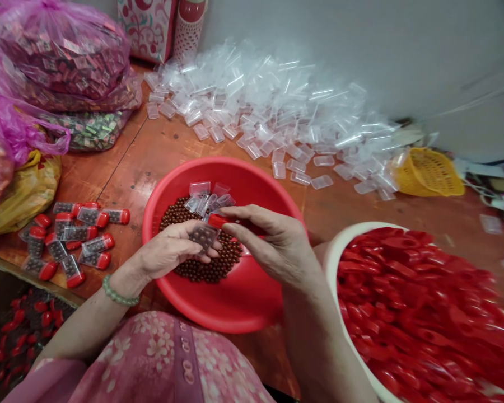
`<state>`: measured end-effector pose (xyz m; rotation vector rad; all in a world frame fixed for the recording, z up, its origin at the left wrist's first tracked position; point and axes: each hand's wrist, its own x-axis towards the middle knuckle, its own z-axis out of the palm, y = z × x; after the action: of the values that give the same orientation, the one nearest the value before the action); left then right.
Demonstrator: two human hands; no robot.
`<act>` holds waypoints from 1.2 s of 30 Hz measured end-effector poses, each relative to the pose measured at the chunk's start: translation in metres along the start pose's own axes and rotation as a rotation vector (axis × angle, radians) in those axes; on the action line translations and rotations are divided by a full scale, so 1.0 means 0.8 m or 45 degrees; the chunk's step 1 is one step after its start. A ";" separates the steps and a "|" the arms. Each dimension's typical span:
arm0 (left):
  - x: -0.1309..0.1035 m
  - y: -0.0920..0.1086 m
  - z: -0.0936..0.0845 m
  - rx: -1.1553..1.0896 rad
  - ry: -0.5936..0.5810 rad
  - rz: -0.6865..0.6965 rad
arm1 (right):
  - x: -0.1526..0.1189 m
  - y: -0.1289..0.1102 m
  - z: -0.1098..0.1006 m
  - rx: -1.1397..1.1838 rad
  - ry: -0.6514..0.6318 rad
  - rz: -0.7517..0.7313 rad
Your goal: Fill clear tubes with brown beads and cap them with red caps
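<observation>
clear case point(202, 238) of brown beads, held over the red basin point(252, 310), a red cap point(217, 220) at its end

the left hand point(171, 246) holds the case between thumb and outstretched fingers; the right hand point(274, 240) pinches the cap, fingertips nearly together. loose beads point(218, 268) and other clear cases point(200, 189) lie in the basin; capped cases point(80, 233) rest on the bench point(126, 173) to the left.

Left grip point(172, 245) partly behind the filled case point(203, 237), white tub point(333, 268) cropped lower right, red pieces point(420, 313) inside blurry
</observation>
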<state>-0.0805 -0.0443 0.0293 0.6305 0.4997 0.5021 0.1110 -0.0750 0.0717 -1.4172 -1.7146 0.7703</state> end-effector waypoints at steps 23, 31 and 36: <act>0.004 0.000 -0.001 -0.041 0.146 -0.006 | -0.003 0.012 0.043 0.244 0.166 0.088; 0.008 -0.002 0.000 0.009 0.265 -0.024 | -0.007 0.014 0.036 0.005 -0.054 -0.133; 0.013 0.000 0.005 0.065 0.432 0.038 | -0.011 0.003 0.036 -0.107 -0.111 -0.244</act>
<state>-0.0702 -0.0400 0.0291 0.6046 0.8264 0.6302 0.0879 -0.0823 0.0532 -1.2677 -1.9381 0.6699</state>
